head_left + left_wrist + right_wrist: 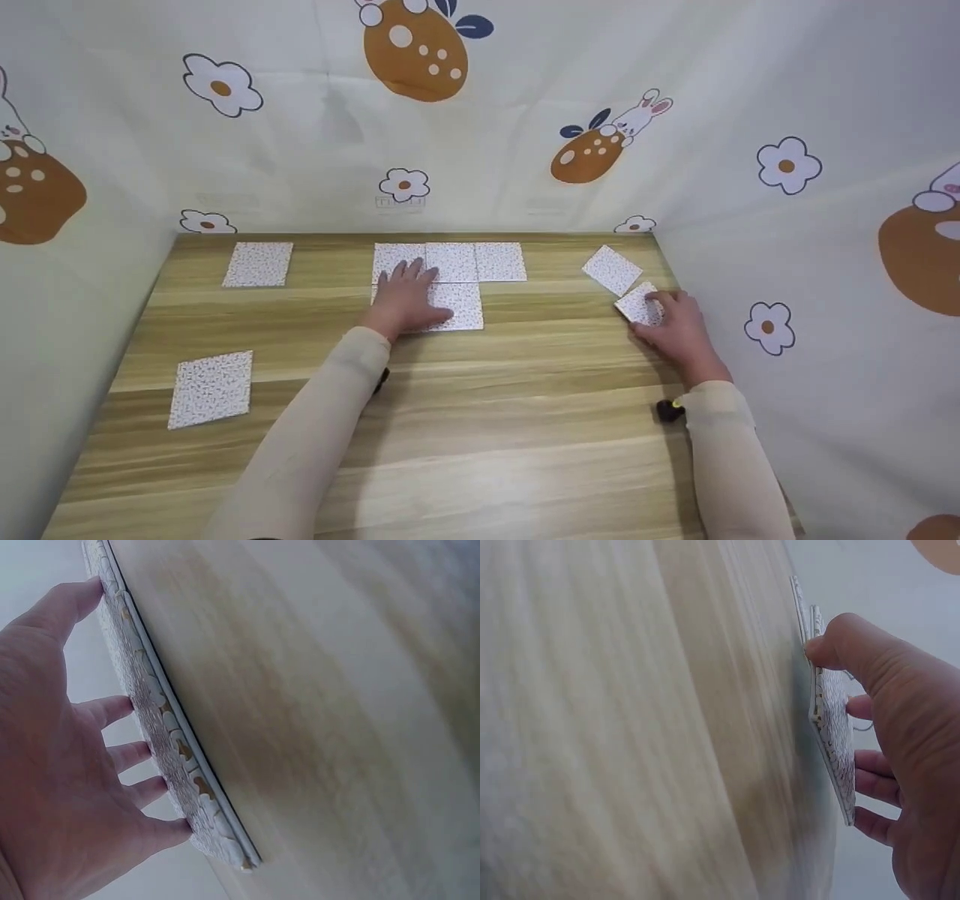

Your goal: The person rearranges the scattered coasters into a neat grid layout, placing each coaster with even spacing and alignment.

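Square speckled white tiles form a block [450, 262] near the table's back edge, a row of three with two in front. My left hand [407, 301] lies across the block's left part with fingers spread, hiding some of it; in the left wrist view its fingertips [154, 784] touch the tiles' top. At the right, my right hand [679, 330] grips a single tile [637, 304] between thumb and fingers. The right wrist view shows this tile [832, 727] tilted, with one edge off the table. Another loose tile [612, 270] lies turned just behind it.
Two more speckled tiles lie apart on the left: one tile [259, 264] near the back and another tile [211, 390] nearer the front. Patterned cloth walls [495, 165] enclose the wood-grain table [510, 420] at the back and both sides.
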Demonstrator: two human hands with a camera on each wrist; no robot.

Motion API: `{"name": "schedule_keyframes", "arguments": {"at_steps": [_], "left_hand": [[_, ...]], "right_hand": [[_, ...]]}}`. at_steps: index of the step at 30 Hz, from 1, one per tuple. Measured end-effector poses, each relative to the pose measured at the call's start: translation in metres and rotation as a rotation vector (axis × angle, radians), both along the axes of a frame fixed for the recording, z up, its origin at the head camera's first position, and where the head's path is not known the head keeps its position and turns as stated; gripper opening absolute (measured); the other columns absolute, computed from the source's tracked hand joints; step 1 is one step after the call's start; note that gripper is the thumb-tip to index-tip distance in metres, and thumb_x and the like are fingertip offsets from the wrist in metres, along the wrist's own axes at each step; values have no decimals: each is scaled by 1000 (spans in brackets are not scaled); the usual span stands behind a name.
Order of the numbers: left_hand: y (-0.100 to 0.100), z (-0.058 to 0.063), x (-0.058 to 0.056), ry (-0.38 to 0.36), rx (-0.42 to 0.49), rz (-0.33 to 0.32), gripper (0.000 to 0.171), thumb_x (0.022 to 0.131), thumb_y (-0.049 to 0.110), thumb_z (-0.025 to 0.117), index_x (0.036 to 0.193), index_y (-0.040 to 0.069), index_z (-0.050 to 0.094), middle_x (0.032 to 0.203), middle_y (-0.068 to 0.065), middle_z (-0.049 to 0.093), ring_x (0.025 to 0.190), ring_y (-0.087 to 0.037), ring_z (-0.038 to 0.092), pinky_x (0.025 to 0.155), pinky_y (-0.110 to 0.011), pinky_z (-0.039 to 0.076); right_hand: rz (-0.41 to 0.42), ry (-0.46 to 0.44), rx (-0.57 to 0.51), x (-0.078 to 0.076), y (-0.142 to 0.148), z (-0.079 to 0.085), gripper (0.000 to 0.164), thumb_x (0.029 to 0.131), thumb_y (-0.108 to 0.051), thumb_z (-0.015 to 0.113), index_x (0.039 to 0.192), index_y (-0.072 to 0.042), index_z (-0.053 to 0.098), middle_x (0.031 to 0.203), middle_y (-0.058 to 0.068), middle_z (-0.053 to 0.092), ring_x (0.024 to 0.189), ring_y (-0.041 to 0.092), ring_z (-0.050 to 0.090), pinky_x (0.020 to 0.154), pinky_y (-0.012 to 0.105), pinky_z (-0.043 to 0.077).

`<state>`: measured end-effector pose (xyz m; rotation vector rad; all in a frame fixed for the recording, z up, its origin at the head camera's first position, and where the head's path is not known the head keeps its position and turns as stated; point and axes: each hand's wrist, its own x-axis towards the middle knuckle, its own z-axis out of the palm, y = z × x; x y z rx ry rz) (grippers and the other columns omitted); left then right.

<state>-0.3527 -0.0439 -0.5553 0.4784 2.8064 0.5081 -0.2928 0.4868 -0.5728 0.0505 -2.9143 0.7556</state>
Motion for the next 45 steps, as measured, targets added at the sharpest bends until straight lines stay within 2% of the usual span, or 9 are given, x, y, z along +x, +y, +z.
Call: {"name": "schedule_keyframes", "arguments": {"at_steps": [8,14,17,24,31,38,42,45], "left_hand": [[-1,2,0,-4,8,6,99,96,61,71,174,11,35,182,-21,17,167,-50,12,132,-74,9],[-1,3,0,7,10,9,100,94,61,73,173,11,37,182,-21,18,167,-50,14,132,-74,10],[-1,3,1,6,5,13,101,94,62,73,173,11,37,182,-20,18,167,-50,14,132,-74,10],[1,0,1,6,6,14,101,94,62,73,173,11,37,182,-21,18,167,-50,14,131,-74,10],[2,1,2,9,-2,13,101,94,63,72,173,12,37,182,-21,18,167,-50,13,131,-75,10],[2,-4,-2,-1,10,20,102,93,64,73,174,13,36,183,-21,17,167,-50,11,131,-75,7],[0,-3,-1,-1,26,16,102,93,63,74,174,13,36,183,-20,16,167,-50,11,131,-75,7],[-1,1,4,13,38,17,100,94,61,75,173,12,38,183,-20,18,167,-49,13,132,-74,9]], "right_hand": [[105,-43,-78,-7,-24,7,69,84,-22,93,144,-3,66,146,28,50,133,45,49,114,63,43],[297,-9,-69,-18,-48,6,66,81,-16,95,138,1,68,140,27,58,129,45,54,111,59,45],[362,-30,-51,-24,-62,9,67,80,-16,95,139,0,67,141,25,56,130,44,52,111,57,45],[452,-96,13,-36,-101,16,70,79,-18,95,142,-6,68,147,20,53,138,40,47,119,56,42],[570,-119,58,-42,-142,23,68,79,-19,93,141,-6,68,145,19,55,137,38,48,118,54,45],[631,-167,93,-48,-174,30,71,81,-22,95,144,-10,66,151,16,52,142,34,46,122,49,43],[694,-149,86,-52,-187,34,71,80,-19,95,143,-7,66,153,19,51,145,37,45,124,51,41],[741,-137,82,-55,-196,35,71,78,-17,94,143,-5,66,155,23,51,146,40,45,125,54,40]]}}
